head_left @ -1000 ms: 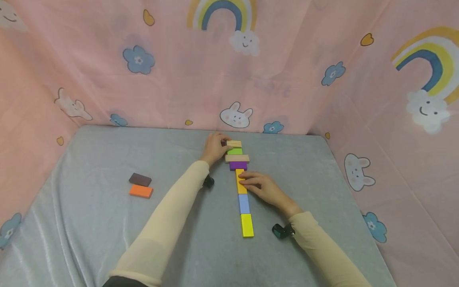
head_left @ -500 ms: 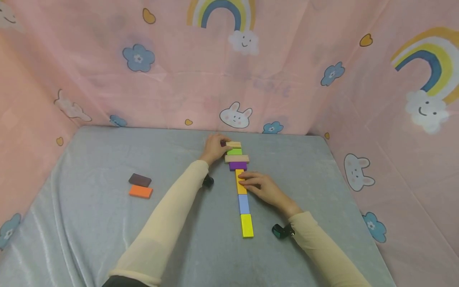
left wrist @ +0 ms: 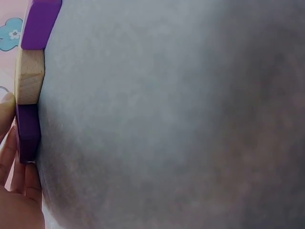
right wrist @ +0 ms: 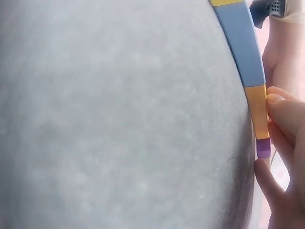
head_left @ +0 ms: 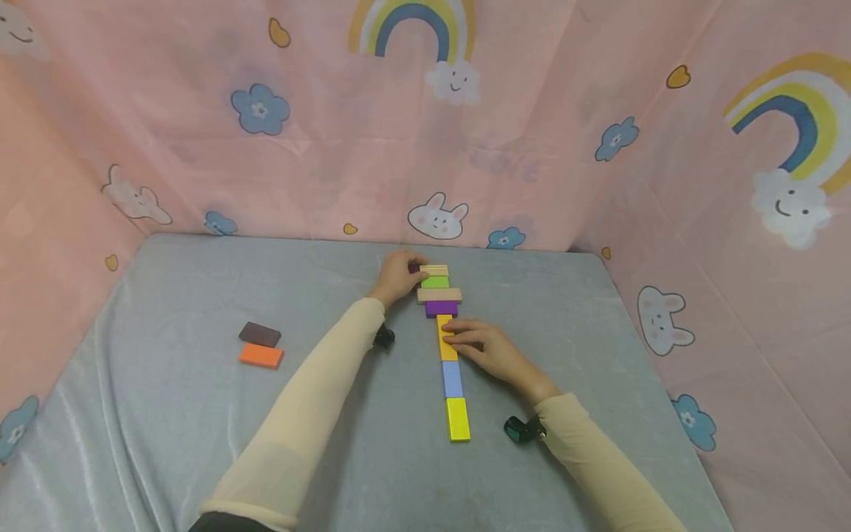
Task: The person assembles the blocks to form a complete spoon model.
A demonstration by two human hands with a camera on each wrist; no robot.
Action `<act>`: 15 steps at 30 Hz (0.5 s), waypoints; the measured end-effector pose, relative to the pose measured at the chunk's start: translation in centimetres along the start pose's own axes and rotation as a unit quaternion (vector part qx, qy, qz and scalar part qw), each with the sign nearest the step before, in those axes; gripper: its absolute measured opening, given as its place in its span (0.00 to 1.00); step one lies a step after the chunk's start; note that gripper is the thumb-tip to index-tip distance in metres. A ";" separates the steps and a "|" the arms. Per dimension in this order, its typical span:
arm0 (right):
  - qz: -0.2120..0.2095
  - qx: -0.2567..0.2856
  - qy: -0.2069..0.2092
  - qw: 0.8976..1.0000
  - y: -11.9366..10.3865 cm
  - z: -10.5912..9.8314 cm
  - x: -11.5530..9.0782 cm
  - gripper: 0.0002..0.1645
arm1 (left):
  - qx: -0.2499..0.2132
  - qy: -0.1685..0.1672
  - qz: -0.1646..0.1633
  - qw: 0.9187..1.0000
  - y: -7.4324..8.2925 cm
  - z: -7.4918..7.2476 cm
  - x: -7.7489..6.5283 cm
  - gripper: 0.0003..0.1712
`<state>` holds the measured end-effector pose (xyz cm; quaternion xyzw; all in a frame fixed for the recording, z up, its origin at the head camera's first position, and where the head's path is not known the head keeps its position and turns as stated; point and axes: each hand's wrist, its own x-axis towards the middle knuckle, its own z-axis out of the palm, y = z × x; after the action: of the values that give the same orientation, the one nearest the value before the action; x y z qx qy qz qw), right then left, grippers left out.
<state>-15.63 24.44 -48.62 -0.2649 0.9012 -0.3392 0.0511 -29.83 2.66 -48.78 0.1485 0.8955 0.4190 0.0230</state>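
In the head view a row of coloured wooden blocks runs away from me. At its far left end my left hand pinches a dark purple block between thumb and fingers, beside a striped wood-coloured block. Nearer come a green block, a beige block lying crosswise and a purple block. Fairly straight fingers of my right hand rest on the orange-yellow block. A blue block and a yellow block continue the row towards me.
Left of my left forearm, a dark brown block and an orange block lie together. A grey cloth covers the table. Pink patterned curtains hang behind and at both sides.
Both hands stay almost still. At the far end, the striped block and the dark purple block in the left hand shift very slightly towards me.
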 end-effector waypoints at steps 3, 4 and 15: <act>0.005 0.001 -0.002 1.000 0.0 0.0 -0.1 0.16 | -0.001 -0.005 -0.001 1.000 0.0 0.1 0.0 0.16; 0.004 0.001 -0.002 1.000 0.0 0.0 -0.1 0.16 | 0.001 -0.006 -0.002 1.000 0.0 0.1 0.0 0.16; -0.009 -0.004 0.002 1.000 -0.1 -0.1 -0.3 0.15 | -0.014 -0.012 -0.005 1.000 -0.4 -1.0 -0.2 0.16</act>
<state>-15.40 24.58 -48.48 -0.2721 0.9002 -0.3369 0.0452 -29.88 1.64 -48.48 0.1485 0.8897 0.4299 0.0381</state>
